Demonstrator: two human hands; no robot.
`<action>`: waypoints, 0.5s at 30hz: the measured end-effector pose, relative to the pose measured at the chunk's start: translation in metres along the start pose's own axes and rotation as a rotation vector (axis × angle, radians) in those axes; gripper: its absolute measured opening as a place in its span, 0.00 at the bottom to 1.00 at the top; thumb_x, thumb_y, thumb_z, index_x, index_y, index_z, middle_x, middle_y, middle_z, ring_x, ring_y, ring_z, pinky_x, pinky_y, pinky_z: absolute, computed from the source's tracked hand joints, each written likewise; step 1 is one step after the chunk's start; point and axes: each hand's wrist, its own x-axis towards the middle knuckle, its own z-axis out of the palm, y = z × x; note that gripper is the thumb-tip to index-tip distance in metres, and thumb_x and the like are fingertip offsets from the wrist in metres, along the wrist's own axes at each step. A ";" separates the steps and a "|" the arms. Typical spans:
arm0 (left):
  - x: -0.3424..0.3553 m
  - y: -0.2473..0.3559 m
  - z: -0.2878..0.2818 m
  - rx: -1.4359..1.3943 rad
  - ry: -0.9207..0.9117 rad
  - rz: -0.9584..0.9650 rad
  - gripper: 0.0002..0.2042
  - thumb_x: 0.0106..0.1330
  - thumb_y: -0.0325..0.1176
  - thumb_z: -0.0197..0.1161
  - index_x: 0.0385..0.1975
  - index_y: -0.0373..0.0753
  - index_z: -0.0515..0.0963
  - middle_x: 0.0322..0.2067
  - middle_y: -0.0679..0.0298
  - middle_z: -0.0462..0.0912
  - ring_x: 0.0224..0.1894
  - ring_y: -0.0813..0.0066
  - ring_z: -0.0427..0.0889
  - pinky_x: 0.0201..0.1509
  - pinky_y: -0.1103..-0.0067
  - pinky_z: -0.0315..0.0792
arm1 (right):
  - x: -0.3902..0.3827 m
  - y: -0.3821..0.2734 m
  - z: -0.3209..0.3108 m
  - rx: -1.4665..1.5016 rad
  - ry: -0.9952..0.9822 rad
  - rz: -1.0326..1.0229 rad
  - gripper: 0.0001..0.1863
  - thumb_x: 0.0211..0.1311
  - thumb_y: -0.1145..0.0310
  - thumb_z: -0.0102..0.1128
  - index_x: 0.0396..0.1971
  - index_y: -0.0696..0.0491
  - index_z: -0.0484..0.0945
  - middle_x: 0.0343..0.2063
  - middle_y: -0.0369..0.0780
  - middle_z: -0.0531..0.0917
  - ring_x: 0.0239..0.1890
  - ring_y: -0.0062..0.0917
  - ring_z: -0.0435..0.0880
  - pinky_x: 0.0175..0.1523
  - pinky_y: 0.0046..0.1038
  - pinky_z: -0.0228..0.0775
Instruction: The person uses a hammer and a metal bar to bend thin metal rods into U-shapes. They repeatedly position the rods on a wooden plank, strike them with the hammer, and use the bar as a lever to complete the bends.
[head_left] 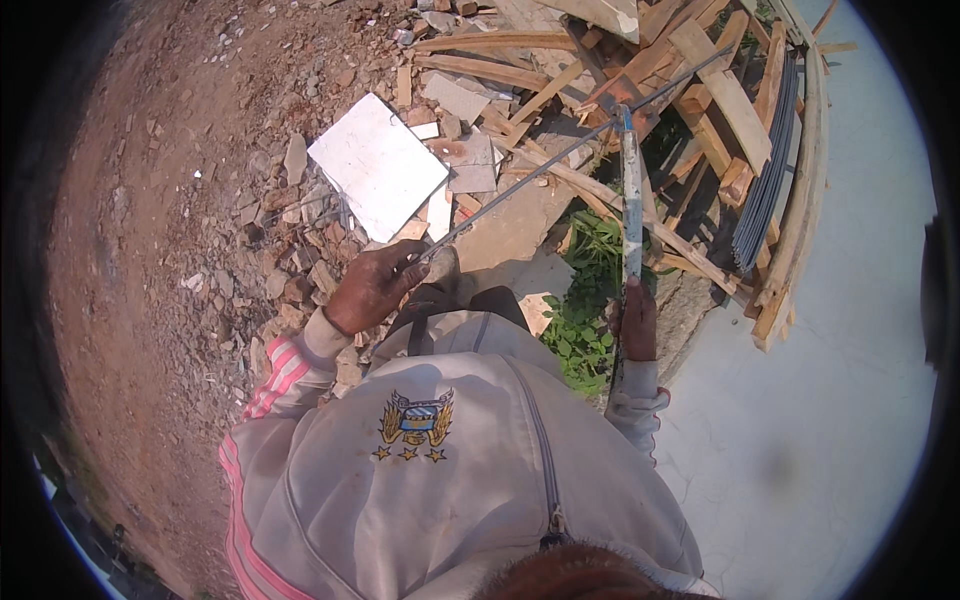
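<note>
Left hand (372,287): grip pinching the near end of a thin metal rod (535,178). Right hand (636,322): grip wrapped about a whitish pole (631,205), blue-tipped. Rod slants above the rubble ground (150,240) toward its far right edge, crossing the pole's top end, over a timber heap (725,110). Jacket (350,515) carries an embroidered crest (415,418), three stars beneath; any lettering too small to read. White panel (378,165) lies left of the rod.

We wear a pale grey-beige jacket (350,510) with a dark zip (547,460) down the front, pink stripes (290,367) along the left sleeve (318,342), an embroidered gold-and-blue crest (416,420) above three gold stars (408,455), and dark trousers (502,303); our hands (375,290) are bare.
</note>
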 end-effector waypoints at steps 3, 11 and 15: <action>-0.025 0.005 -0.008 0.082 0.022 -0.102 0.14 0.69 0.35 0.64 0.50 0.36 0.80 0.29 0.52 0.84 0.28 0.63 0.82 0.34 0.70 0.74 | -0.012 -0.011 0.006 0.042 0.035 -0.055 0.25 0.76 0.44 0.46 0.31 0.53 0.72 0.14 0.31 0.69 0.11 0.14 0.66 0.16 0.20 0.57; -0.088 -0.012 -0.004 0.303 0.317 -0.120 0.11 0.70 0.38 0.61 0.39 0.36 0.81 0.30 0.52 0.83 0.31 0.50 0.83 0.36 0.62 0.74 | -0.001 -0.001 0.005 0.071 0.026 -0.022 0.23 0.75 0.45 0.46 0.37 0.53 0.71 0.16 0.33 0.68 0.12 0.14 0.65 0.16 0.19 0.58; -0.089 -0.017 0.006 0.448 0.364 -0.157 0.11 0.70 0.40 0.60 0.34 0.38 0.79 0.29 0.51 0.83 0.30 0.49 0.83 0.33 0.60 0.73 | -0.005 0.007 0.004 0.186 0.003 -0.065 0.22 0.76 0.47 0.47 0.40 0.53 0.72 0.17 0.32 0.67 0.13 0.14 0.65 0.17 0.18 0.59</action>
